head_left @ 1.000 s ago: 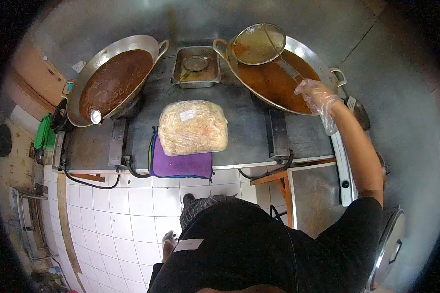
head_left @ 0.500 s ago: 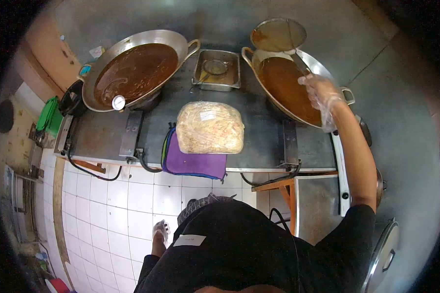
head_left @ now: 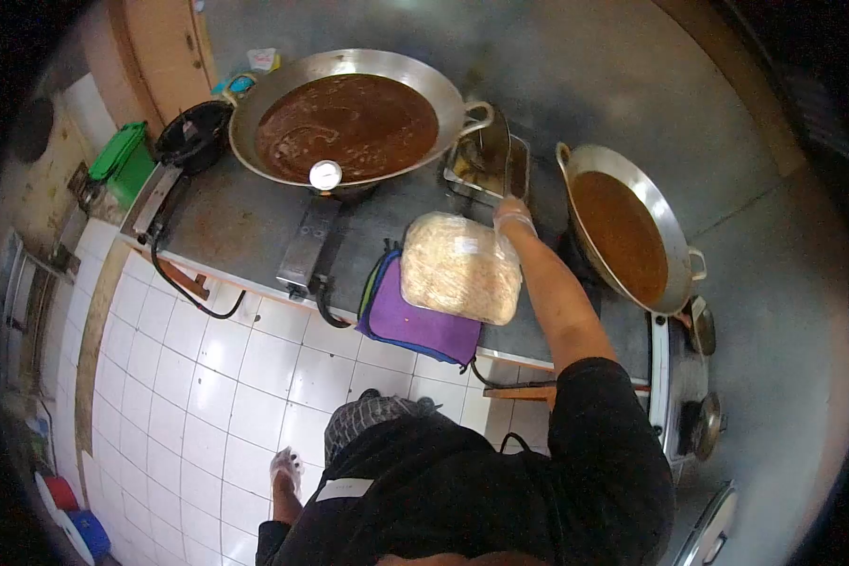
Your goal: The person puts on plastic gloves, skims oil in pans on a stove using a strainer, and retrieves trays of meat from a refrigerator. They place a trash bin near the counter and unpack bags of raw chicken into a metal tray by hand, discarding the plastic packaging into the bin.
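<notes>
My gloved right hand [head_left: 514, 215] is closed around the handle of a round mesh skimmer [head_left: 492, 141]. The skimmer's head is tilted over a rectangular metal pan [head_left: 524, 170] at the back of the counter; whether they touch is unclear. Just in front of that arm lies a block of pale food in plastic wrap [head_left: 457, 269], partly on a purple cloth [head_left: 420, 327]. To the right stands a wok [head_left: 653, 193] of brown liquid. My gloved left hand [head_left: 287, 472] hangs low beside my body, fingers loosely apart, holding nothing visible.
Another large wok [head_left: 448, 99] of dark brown liquid is at the left, with a dial thermometer [head_left: 325, 175] at its rim. Beyond it are a black bowl [head_left: 193, 141] and a green bin [head_left: 125, 165]. Hoses [head_left: 184, 300] hang at the counter's front edge.
My right hand has carried the skimmer left, from above the right wok to the metal pan. My view has turned, and my left hand still hangs low.
</notes>
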Demonstrator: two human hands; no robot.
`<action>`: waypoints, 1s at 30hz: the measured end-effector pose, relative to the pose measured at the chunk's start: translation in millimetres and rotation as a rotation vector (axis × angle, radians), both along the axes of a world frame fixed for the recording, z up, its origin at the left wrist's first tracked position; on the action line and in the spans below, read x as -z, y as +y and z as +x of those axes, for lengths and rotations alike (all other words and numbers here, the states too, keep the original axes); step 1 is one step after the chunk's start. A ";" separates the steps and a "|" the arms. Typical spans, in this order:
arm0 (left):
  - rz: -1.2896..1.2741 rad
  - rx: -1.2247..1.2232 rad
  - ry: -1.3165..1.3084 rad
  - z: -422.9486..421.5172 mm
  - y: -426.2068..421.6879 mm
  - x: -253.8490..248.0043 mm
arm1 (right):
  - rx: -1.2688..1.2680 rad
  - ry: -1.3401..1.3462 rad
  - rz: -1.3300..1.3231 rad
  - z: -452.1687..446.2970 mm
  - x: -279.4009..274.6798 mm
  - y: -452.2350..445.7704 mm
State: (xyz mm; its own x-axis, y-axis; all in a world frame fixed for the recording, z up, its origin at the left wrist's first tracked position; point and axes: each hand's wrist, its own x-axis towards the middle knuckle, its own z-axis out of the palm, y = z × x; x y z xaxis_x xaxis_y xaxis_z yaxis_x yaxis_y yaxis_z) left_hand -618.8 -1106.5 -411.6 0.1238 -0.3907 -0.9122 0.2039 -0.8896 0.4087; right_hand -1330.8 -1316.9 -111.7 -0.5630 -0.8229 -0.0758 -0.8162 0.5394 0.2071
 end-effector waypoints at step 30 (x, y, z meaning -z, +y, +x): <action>-0.071 0.208 -0.062 50.6 -69.6 24.4 | 0.086 -0.124 -0.056 -14.5 18.1 37.4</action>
State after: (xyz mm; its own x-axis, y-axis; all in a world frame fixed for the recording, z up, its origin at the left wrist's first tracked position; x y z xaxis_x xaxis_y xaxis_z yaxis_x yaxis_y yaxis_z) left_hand -568.1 -1176.1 -436.0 0.0883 -0.4769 -0.8745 -0.0086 -0.8783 0.4780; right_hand -1345.3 -1279.5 -129.9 -0.6209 -0.7769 -0.1043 -0.7838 0.6164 0.0756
